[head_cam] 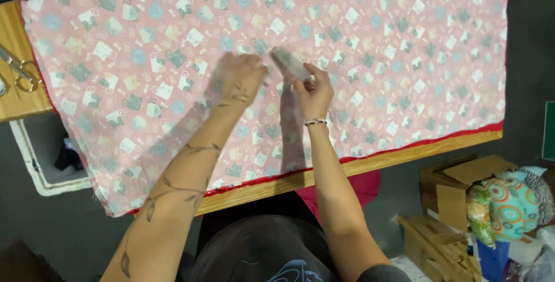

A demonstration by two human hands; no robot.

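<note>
A pink fabric (404, 56) printed with small cats and squares lies spread over a wooden table (404, 149). Its near edge has a red trim. My left hand (243, 76) rests on the cloth near the middle, fingers spread, blurred by motion. My right hand (314, 91) is beside it and grips a small pale oblong object (289, 62), blurred, that points up and left over the fabric. A beaded bracelet sits on my right wrist.
Metal scissors (20, 71) lie on the bare table at the far left. A white bin (40, 160) stands under the left table edge. Cardboard boxes (457, 189) and a bundle of patterned cloth (509, 201) stand on the floor at the lower right.
</note>
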